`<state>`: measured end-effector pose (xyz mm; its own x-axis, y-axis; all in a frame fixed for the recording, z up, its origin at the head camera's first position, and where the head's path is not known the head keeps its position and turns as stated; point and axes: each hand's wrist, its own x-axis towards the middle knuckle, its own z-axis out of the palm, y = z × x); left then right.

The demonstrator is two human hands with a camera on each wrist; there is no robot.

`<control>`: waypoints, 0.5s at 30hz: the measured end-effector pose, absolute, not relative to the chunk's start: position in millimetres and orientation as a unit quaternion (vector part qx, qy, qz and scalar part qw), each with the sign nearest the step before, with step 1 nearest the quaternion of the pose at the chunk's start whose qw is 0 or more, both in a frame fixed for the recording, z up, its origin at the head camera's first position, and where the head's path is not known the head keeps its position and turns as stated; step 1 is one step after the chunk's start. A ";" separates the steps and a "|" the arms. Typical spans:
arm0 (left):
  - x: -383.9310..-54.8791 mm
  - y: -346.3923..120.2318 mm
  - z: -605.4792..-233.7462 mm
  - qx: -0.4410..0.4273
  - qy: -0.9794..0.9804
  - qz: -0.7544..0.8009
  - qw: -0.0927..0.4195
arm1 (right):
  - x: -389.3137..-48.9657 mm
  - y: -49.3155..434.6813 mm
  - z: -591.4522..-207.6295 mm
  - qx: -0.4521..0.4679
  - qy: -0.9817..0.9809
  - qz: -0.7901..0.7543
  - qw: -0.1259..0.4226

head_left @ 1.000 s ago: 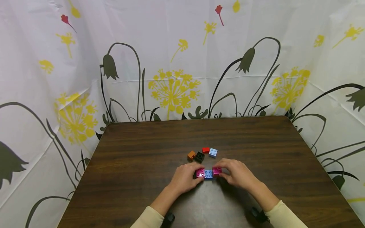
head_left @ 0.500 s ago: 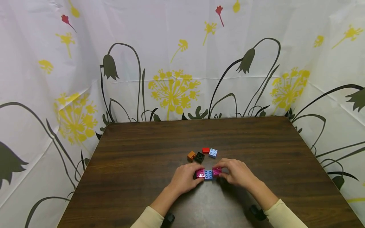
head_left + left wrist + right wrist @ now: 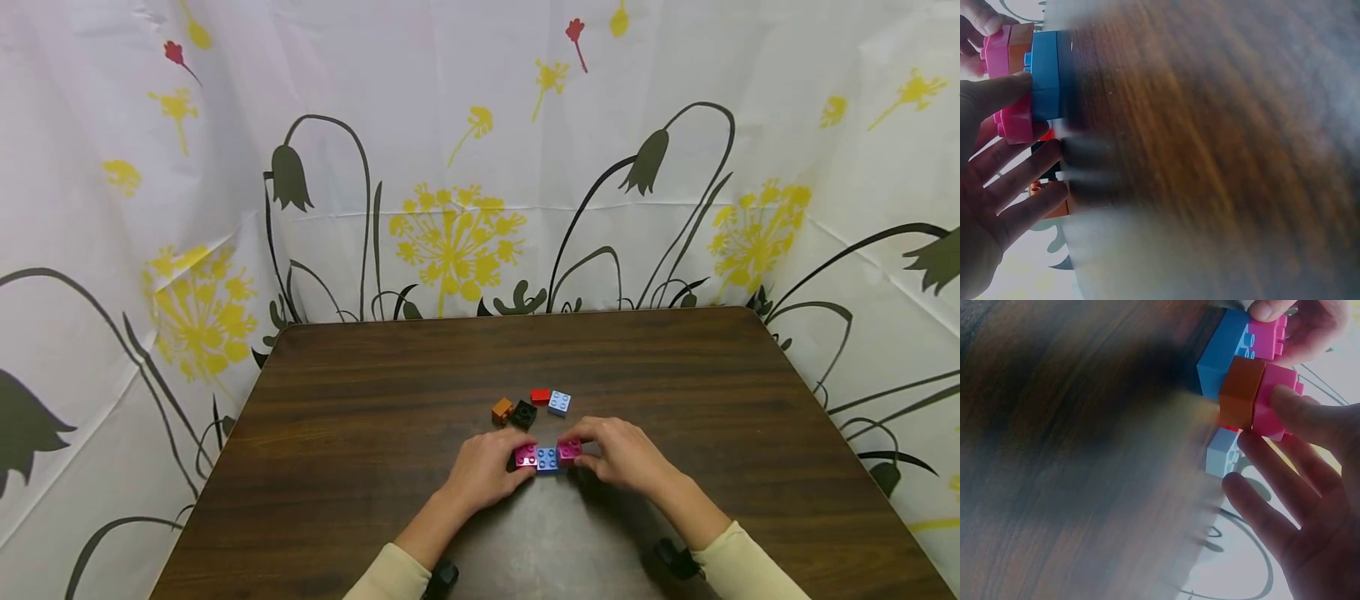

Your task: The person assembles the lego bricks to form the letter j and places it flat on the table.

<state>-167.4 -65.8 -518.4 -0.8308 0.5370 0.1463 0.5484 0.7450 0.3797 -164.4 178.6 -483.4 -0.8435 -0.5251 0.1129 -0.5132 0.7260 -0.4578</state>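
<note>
My left hand [image 3: 487, 468] pinches a pink toy building brick [image 3: 525, 457] on the left end of a blue brick [image 3: 547, 459]. With thumb and fingers, my right hand [image 3: 624, 454] grips another pink brick [image 3: 569, 451] at the blue brick's right end. Below that second pink brick is an orange brick [image 3: 1240, 392], seen in the right wrist view; it overlaps the near end of the blue brick there. Studs show on the blue brick between the two pink ones. In the left wrist view, the left thumb lies across the pink brick [image 3: 1017, 119] while the other fingers spread away.
Just beyond the hands lie loose bricks: an orange one [image 3: 502, 410], a black one [image 3: 522, 414], a red one [image 3: 540, 397] and a light blue one [image 3: 558, 402]. All are on the dark wooden table [image 3: 360, 392]. A flower-printed curtain [image 3: 480, 67] hangs behind its far edge.
</note>
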 end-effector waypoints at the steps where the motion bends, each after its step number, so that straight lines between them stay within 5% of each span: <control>1: -167.0 -65.9 -518.3 -0.291 -0.934 -0.207 0.015 | -164.3 178.6 -483.7 -0.278 0.929 -0.244 0.014; 15: -167.7 -68.4 -519.7 -0.293 -0.931 -0.217 0.012 | -171.2 184.3 -481.8 -0.295 0.900 -0.316 0.054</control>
